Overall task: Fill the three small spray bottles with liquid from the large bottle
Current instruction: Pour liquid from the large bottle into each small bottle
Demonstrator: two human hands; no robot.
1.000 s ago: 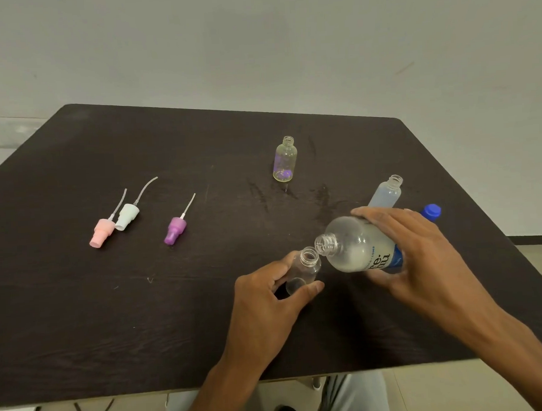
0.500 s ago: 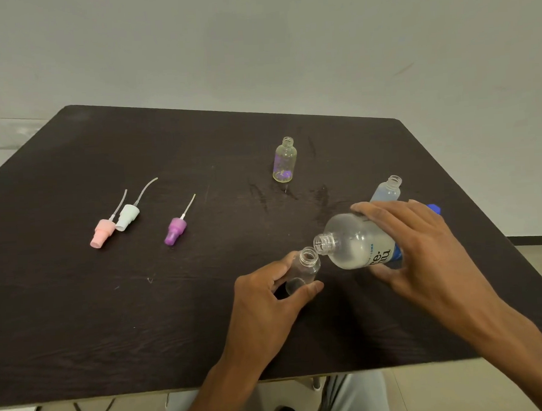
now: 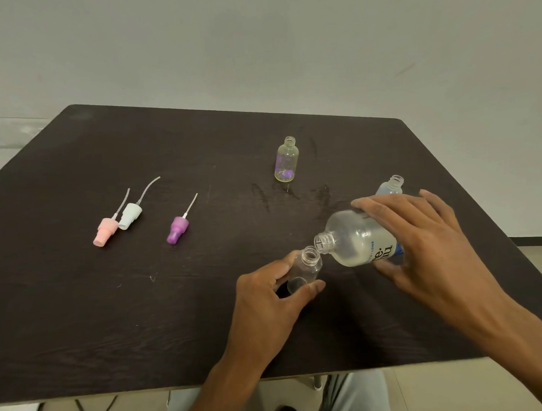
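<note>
Far off to your left hand's left lay three spray caps — that hand curled around the small bottle on the table. Just right, your right hand gripped the tipped large bottle — mouth touching the small one's rim.

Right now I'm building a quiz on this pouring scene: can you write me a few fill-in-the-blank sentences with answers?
1. The left hand grips a small clear bottle that stands on the ____.
2. The right hand tilts the large bottle so that its mouth is by the small bottle's ____.
3. The number of spray caps lying to the left is ____.
4. The cap nearest the hands is coloured ____.

Answers: table; neck; three; purple
</note>
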